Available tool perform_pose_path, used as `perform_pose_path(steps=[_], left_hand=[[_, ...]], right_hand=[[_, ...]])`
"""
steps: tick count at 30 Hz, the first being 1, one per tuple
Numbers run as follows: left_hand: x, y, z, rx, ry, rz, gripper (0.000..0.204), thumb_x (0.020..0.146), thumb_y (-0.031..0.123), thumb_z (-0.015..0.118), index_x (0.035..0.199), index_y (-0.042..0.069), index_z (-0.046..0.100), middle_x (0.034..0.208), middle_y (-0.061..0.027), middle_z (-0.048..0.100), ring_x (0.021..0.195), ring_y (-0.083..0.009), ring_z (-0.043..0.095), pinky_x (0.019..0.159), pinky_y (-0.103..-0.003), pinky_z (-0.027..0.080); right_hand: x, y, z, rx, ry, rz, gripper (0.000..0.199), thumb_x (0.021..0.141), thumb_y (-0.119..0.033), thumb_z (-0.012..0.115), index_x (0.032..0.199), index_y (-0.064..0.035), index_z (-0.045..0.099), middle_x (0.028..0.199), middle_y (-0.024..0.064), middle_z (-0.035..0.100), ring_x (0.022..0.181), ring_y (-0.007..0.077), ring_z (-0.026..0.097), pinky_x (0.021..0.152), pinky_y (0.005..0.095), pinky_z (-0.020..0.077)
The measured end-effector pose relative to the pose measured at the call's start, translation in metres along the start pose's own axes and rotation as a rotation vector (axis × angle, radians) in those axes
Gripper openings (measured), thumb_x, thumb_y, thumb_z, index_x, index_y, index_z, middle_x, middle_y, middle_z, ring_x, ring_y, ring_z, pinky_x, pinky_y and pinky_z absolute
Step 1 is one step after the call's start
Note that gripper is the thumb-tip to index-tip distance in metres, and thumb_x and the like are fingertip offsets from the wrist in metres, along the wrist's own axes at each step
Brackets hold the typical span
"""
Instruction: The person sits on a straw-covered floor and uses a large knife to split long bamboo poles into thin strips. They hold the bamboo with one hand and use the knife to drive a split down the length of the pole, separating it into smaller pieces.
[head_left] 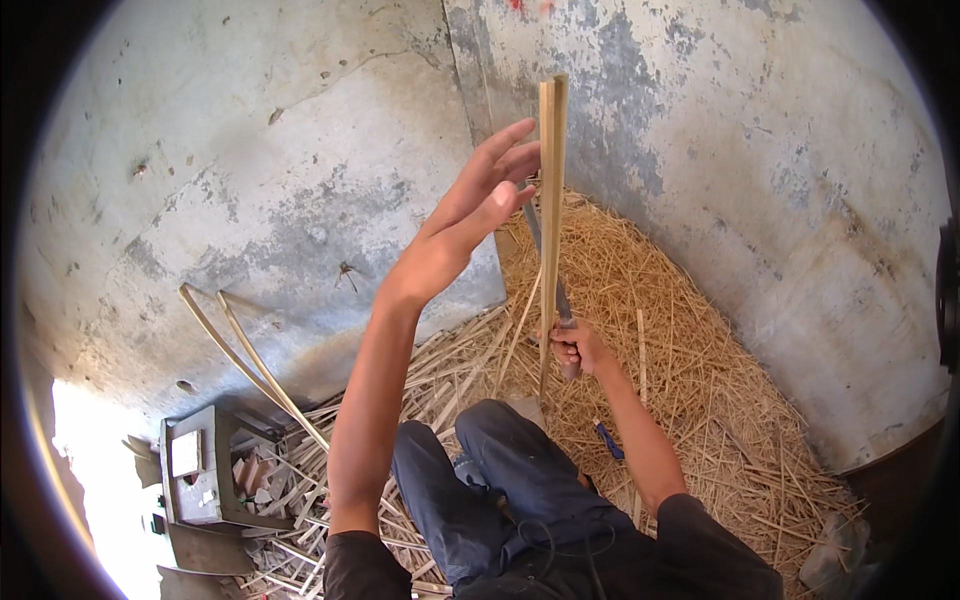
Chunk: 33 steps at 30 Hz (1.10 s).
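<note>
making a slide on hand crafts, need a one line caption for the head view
Seated person's left hand steadies an upright bamboo strip while the right hand works a knife along it, over shavings.

At centre frame the upright bamboo strip (551, 200) stands directly in the way, with the left hand (478, 205) spread against its upper part and the right hand (575, 350) closed round a knife (560, 300) low beside it; little room lies between them. Behind, the concrete wall (300, 150) closes off the upper frame. To the right, the straw heap (690, 340) covers the floor up to the wall. At lower left, two curved bamboo strips (245, 355) lean against the wall and loose splints (440, 370) litter the ground around a small grey box (195, 470). The bent knees (500, 450) block the lower centre. Open air remains at left centre, above the curved strips.
</note>
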<state>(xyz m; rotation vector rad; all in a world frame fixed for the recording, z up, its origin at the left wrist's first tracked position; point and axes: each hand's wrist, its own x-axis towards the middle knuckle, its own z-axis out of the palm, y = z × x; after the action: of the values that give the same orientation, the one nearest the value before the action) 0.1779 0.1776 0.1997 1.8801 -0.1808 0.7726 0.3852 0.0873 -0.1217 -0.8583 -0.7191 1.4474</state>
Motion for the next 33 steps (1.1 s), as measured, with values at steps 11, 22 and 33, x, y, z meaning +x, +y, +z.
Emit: perform_pose_path(steps=[11,22,33], left_hand=[[0.025,-0.024,0.000,0.028,0.042,-0.080,0.052,0.102,0.027,0.063,0.147,0.010,0.043,0.116,-0.0114,0.072,0.118,-0.0220,0.066,0.102,-0.044,0.051],[0.029,-0.022,-0.015,0.117,0.309,-0.046,0.040,0.093,0.016,0.077,0.125,0.003,0.057,0.110,-0.0098,0.071,0.098,-0.0189,0.072,0.077,-0.033,0.058],[0.030,-0.052,-0.002,0.228,0.312,-0.044,0.041,0.096,0.010,0.068,0.131,0.002,0.048,0.120,-0.0128,0.065,0.097,-0.0215,0.072,0.082,-0.037,0.060]], right_hand=[[0.002,0.006,0.003,0.079,-0.009,0.037,0.015,0.096,-0.013,0.065,0.105,-0.0015,0.064,0.055,-0.0080,0.036,0.042,0.0032,0.032,0.039,0.0220,0.0256],[-0.033,0.004,0.024,-0.110,0.335,-0.121,0.041,0.102,-0.044,0.059,0.110,-0.0042,0.066,0.053,-0.0070,0.033,0.042,0.0030,0.030,0.040,0.0214,0.0248],[-0.083,0.051,0.046,0.173,0.436,0.059,0.058,0.100,-0.067,0.047,0.093,-0.0101,0.055,0.053,-0.0054,0.033,0.040,0.0055,0.031,0.040,0.0225,0.0280]])
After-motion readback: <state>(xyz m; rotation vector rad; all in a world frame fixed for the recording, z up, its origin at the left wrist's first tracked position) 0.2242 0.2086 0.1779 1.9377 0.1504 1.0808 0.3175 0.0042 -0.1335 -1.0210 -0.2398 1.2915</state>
